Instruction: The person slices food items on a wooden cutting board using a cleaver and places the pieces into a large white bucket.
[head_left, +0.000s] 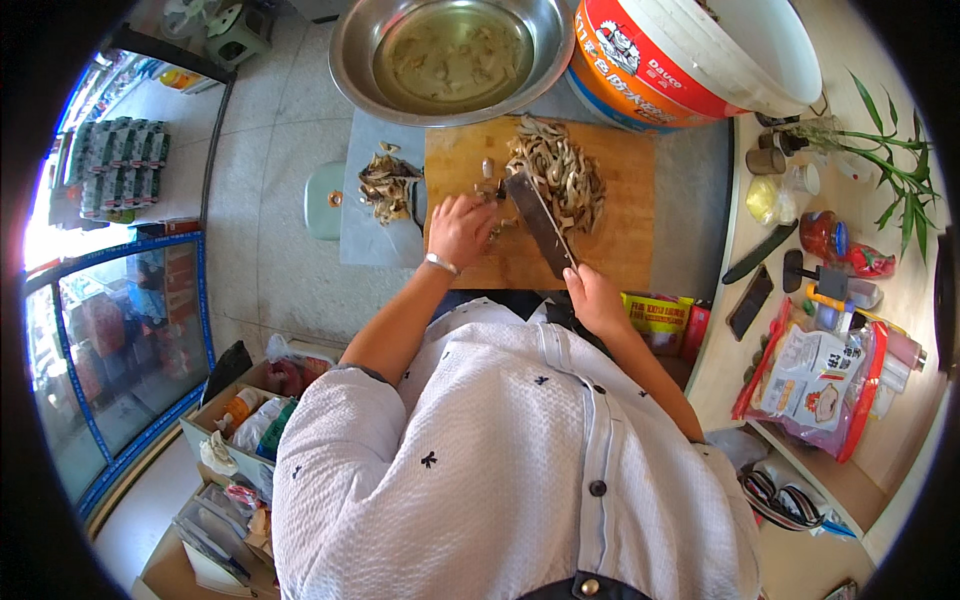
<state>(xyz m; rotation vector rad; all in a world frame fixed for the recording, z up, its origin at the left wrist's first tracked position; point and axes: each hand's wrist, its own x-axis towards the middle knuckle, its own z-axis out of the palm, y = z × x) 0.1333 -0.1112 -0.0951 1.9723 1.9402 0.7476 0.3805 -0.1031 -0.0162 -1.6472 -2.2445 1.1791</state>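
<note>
My right hand (594, 298) grips the handle of a cleaver (538, 221), its broad dark blade slanting across a wooden cutting board (626, 247). Beside the blade, on its right, lies a heap of sliced mushroom strips (562, 169), which look wet. My left hand (463, 229) rests on the board with bent fingers over small mushroom pieces (487, 167); whether it grips one is hidden. Left of the board, a pile of brown mushrooms (386, 184) sits on the grey tabletop (375, 251).
Beyond the board are a steel basin (349, 67) of yellowish liquid with pieces in it and a big Davco bucket (637, 67). A green stool (322, 202) stands left. The right-hand counter (709, 360) bears a cucumber (760, 253), a phone (750, 302) and a food bag (814, 379).
</note>
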